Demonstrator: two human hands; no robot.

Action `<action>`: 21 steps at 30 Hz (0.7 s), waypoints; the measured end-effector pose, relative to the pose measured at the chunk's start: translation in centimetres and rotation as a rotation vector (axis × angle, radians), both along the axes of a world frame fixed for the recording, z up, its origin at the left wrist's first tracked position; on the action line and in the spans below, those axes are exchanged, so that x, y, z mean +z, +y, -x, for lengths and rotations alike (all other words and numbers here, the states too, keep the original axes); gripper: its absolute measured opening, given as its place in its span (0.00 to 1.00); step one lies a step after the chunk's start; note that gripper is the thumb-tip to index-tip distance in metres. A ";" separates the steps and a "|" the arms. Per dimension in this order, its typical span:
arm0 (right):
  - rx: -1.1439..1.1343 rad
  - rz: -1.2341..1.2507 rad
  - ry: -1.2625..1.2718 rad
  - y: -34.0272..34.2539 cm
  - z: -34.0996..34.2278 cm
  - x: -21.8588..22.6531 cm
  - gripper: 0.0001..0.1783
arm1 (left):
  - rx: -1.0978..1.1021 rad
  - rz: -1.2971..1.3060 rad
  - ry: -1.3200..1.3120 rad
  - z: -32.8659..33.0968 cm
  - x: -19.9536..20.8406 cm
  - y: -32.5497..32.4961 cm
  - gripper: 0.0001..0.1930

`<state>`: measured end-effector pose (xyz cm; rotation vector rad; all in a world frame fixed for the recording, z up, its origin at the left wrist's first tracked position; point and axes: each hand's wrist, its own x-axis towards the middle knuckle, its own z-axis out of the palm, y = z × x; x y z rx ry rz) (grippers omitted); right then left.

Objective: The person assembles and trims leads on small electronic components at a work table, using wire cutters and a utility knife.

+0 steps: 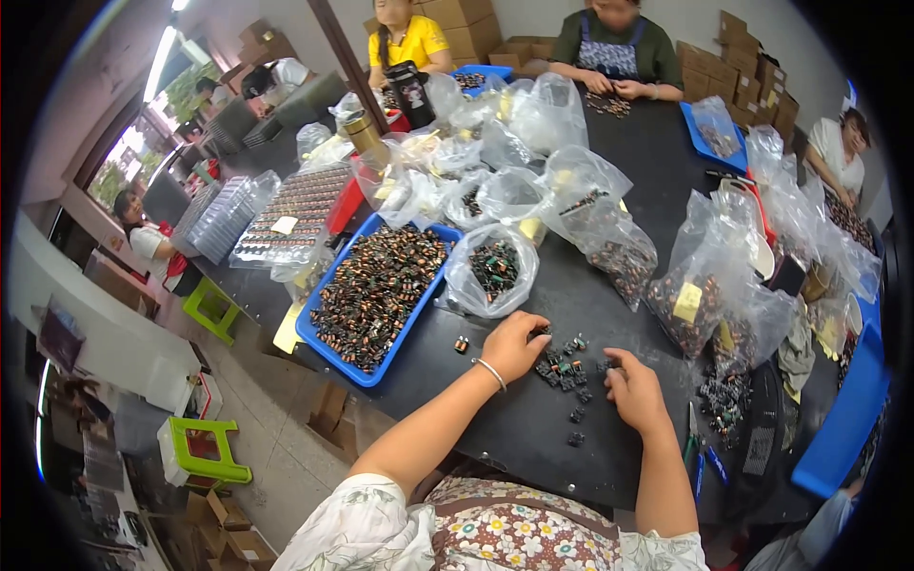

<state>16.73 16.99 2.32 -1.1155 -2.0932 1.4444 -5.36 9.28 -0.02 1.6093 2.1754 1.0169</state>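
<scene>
A loose pile of small black electronic components [564, 369], some with green and copper-coloured parts, lies on the dark table before me. At its left edge my left hand [517, 346], a bangle on the wrist, has its fingers curled round a small dark component at the tips. Right of the pile, my right hand [636, 390] is bent, with a small black component [604, 365] between thumb and forefinger. One separate component [462, 344] sits left of my left hand. Beyond it an open clear plastic bag [492, 271] holds more components, next to a blue tray [430, 306] heaped with copper-and-black ones.
Filled plastic bags [687, 285] crowd the right side, near a black heap of parts [724, 392]. Pliers [692, 433] and blue-handled tools [716, 464] lie near my right arm. Trays of parts [297, 207] are stacked at left. Two people [614, 57] sit across the table.
</scene>
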 end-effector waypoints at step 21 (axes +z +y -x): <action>-0.074 0.188 0.152 0.1 0.6 -1.0 0.08 | -0.363 -0.628 -0.895 4.2 24.9 -2.9 0.14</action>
